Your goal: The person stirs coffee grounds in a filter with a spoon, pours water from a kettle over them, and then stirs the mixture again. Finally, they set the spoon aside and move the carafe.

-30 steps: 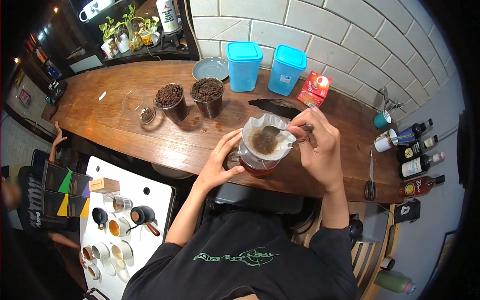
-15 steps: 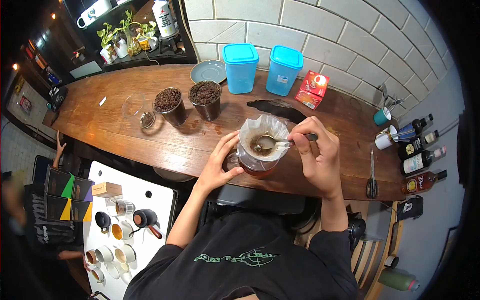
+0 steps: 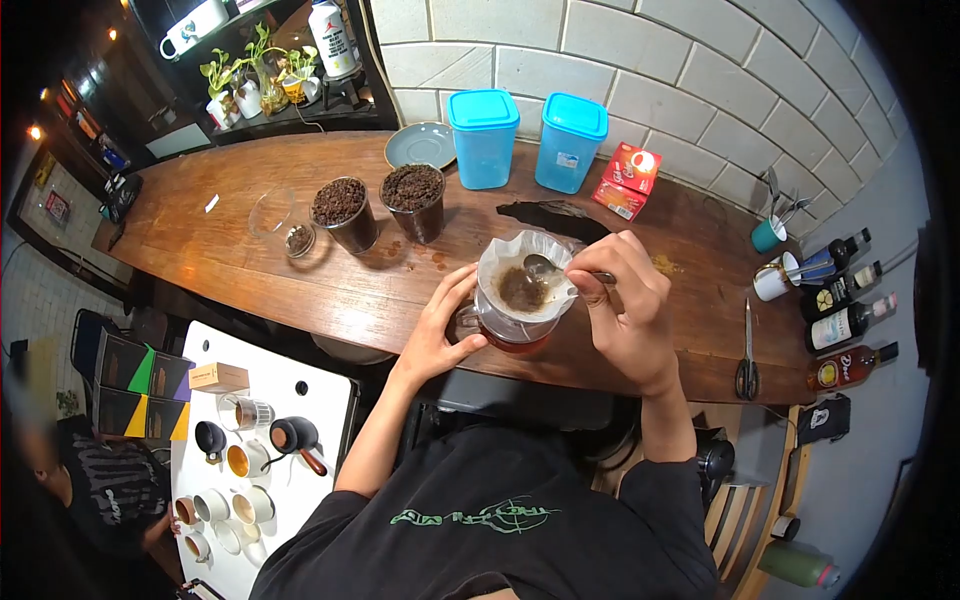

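A glass dripper lined with a white paper filter (image 3: pixel 502 262) sits on a glass server (image 3: pixel 515 338) near the counter's front edge. Brown wet grounds (image 3: pixel 522 289) lie in the filter. My right hand (image 3: pixel 630 310) pinches the handle of a metal spoon (image 3: pixel 541 266), whose bowl is inside the filter by its far wall. Against the left side of the dripper and server rests my left hand (image 3: pixel 440 330), thumb and fingers apart. Two glasses of dark grounds, a left one (image 3: pixel 345 215) and a right one (image 3: pixel 413 202), stand to the left.
Two blue-lidded containers (image 3: pixel 481 140) (image 3: pixel 571 143), a grey plate (image 3: pixel 420 146) and a red box (image 3: pixel 628 180) stand along the wall. Scissors (image 3: pixel 746 352) and bottles (image 3: pixel 846 367) are at right. Cups cover the white table (image 3: pixel 300 520); a person (image 3: pixel 105 490) is beside it.
The spoon's bowl has moved from over the grounds toward the filter's far wall, so more grounds show. The view has shifted slightly. My left hand keeps its place.
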Demonstrator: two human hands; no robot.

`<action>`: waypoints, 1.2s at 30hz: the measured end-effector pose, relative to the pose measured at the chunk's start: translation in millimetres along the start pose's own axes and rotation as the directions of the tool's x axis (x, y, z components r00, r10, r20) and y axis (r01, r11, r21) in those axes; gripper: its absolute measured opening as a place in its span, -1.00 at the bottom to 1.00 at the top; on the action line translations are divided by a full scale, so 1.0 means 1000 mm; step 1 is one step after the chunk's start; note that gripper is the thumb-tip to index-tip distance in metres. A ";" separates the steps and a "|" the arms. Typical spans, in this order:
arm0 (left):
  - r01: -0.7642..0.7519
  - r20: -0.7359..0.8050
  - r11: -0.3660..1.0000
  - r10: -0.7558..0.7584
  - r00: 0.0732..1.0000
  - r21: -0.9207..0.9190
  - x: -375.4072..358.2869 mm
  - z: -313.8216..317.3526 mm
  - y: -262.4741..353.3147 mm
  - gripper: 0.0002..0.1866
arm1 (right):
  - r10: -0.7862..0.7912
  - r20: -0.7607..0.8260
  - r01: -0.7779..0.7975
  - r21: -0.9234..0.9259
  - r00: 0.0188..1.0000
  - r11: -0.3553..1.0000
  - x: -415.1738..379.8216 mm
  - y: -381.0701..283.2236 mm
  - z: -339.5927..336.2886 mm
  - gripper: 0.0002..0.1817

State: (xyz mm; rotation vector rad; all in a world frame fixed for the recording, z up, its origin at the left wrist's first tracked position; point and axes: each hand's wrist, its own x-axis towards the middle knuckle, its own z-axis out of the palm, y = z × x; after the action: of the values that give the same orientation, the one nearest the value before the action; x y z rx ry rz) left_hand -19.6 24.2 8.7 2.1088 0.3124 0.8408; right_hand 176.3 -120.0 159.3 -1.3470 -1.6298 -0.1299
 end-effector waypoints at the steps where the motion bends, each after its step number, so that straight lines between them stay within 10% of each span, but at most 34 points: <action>1: -0.001 0.001 1.000 0.001 1.000 0.003 0.000 0.000 0.000 -0.08 | -0.005 0.009 0.005 -0.017 1.000 1.000 0.000 0.001 0.001 -0.87; 21: 0.013 -0.037 1.000 -0.012 0.999 0.019 -0.001 0.003 -0.003 -0.10 | 0.242 -0.066 -0.226 0.191 0.968 0.955 -0.015 0.017 0.008 -0.90; 36: 0.019 -0.111 0.999 -0.023 0.994 -0.042 0.005 0.017 0.016 0.14 | -0.001 -0.112 0.012 0.102 0.994 0.995 -0.012 0.002 -0.007 -0.90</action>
State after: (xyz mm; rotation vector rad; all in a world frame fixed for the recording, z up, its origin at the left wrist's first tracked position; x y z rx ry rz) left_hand -6.1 6.5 16.0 2.0213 0.3727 0.9470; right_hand 181.0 -131.5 153.7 -1.2354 -1.5268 -0.1218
